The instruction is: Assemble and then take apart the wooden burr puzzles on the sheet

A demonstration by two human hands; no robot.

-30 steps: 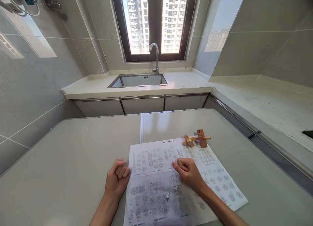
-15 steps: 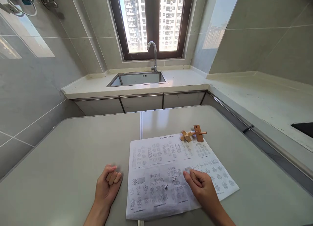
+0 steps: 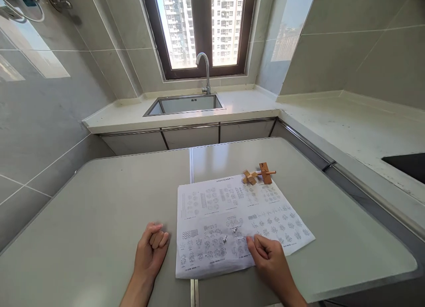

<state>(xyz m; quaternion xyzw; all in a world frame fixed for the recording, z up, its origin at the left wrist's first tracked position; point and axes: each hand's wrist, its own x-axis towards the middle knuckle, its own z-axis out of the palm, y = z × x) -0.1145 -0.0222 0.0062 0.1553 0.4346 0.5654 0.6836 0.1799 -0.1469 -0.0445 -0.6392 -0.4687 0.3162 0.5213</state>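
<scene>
On the table, just left of a large printed sheet of paper (image 3: 212, 209), my left hand (image 3: 152, 249) lies curled into a loose fist, with nothing showing in it. My right hand (image 3: 267, 256) is also closed, resting over the sheet's near edge, thumb against the curled fingers. Rows of small line drawings cover the paper. Two small dark-and-white bits (image 3: 225, 239) show near its middle, too small to name. At the far right edge of the sheet sits a wooden interlocking puzzle (image 3: 250, 177), beside a flat wooden piece (image 3: 265, 173) with a thin rod through it.
The pale table (image 3: 99, 218) has a seam down its middle. Beyond it, a white counter (image 3: 245, 99) holds a sink (image 3: 186, 104) with a tall faucet (image 3: 207, 72) below a window. A counter with a dark panel (image 3: 407, 165) runs along the right.
The view has shifted slightly, and the table's near right corner now shows. Both hands stay closed in nearly the same places; the paper and wooden pieces lie as before.
</scene>
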